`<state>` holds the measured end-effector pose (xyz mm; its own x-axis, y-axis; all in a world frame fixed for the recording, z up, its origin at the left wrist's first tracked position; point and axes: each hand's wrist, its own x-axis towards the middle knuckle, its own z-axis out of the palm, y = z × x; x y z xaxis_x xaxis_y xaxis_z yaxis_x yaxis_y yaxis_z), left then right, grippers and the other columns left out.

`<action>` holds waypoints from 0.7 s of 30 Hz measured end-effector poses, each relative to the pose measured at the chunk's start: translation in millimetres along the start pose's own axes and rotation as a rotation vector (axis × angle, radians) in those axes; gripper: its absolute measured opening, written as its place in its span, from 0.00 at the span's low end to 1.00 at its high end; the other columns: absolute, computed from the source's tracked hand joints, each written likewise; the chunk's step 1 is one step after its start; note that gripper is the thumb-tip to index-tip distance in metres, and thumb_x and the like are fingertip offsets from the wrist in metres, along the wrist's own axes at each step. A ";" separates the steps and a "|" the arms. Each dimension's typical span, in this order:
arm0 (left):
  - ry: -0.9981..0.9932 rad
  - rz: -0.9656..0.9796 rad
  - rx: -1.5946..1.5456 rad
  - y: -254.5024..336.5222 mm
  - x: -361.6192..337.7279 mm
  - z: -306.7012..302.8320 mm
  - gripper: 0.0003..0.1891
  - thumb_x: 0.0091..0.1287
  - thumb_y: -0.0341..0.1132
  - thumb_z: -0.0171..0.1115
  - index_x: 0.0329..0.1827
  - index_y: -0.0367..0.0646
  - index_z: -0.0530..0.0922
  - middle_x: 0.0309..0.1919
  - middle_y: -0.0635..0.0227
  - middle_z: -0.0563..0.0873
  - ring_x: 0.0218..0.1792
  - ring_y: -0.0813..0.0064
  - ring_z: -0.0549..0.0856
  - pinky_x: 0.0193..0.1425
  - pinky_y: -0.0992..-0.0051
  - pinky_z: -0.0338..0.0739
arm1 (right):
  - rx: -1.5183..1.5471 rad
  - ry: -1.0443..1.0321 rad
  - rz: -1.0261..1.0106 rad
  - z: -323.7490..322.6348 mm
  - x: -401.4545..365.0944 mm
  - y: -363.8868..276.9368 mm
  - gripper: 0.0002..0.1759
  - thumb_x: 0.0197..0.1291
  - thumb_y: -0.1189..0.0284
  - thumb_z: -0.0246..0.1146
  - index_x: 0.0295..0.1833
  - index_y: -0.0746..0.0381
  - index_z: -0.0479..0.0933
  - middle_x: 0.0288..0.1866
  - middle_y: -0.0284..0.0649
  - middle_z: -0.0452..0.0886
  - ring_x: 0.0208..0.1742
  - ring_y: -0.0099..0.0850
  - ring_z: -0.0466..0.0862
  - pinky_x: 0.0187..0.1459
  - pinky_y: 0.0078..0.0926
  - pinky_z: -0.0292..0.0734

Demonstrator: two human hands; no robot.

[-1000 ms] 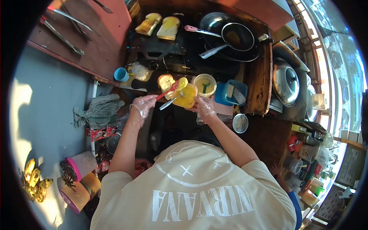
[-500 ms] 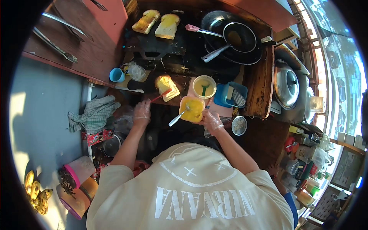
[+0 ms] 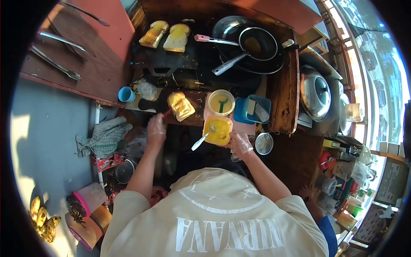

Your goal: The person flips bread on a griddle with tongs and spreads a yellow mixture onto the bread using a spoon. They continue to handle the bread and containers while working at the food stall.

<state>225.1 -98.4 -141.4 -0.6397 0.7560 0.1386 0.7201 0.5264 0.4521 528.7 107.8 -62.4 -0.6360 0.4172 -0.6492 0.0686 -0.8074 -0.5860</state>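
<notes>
My left hand [image 3: 156, 129], in a clear plastic glove, is closed around a thin red-handled utensil [image 3: 167, 113]. Its far end meets a slice of bread [image 3: 183, 109] coated in yellow spread on the wooden counter; I cannot make out the utensil's tip. With my gloved right hand [image 3: 241, 144] I grip the edge of a square tub of yellow spread [image 3: 222, 135]. A spoon [image 3: 199, 142] leans in that tub. Just behind it is a round tub of pale cream [image 3: 217, 107] with a green utensil in it.
Two bread slices [image 3: 176, 38] lie on the black griddle, left of stacked pans [image 3: 257, 45]. A blue container [image 3: 244, 112] holds a grater. A small metal bowl [image 3: 264, 144] is beside my right hand. A blue cup [image 3: 126, 94] stands left. At right, another person's hand [image 3: 306, 191] shows.
The view has shifted slightly, so the counter sits lower and to the left. The red utensil has moved toward the slice's left edge, nearer my left hand. My right hand keeps hold of the tub.
</notes>
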 end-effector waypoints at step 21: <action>0.147 -0.007 0.091 42.6 -27.5 3.6 0.10 0.64 0.23 0.56 0.46 0.43 0.77 0.37 0.51 0.81 0.41 0.47 0.81 0.44 0.51 0.75 | -0.038 -0.043 0.000 -23.4 -35.9 0.1 0.27 0.69 0.69 0.57 0.65 0.79 0.66 0.56 0.54 0.80 0.54 0.46 0.85 0.55 0.44 0.85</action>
<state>274.3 -95.4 -129.1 -0.6728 0.6904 0.2660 0.7323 0.5699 0.3728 569.5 102.5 -50.5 -0.6680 0.3980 -0.6287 0.0976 -0.7908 -0.6043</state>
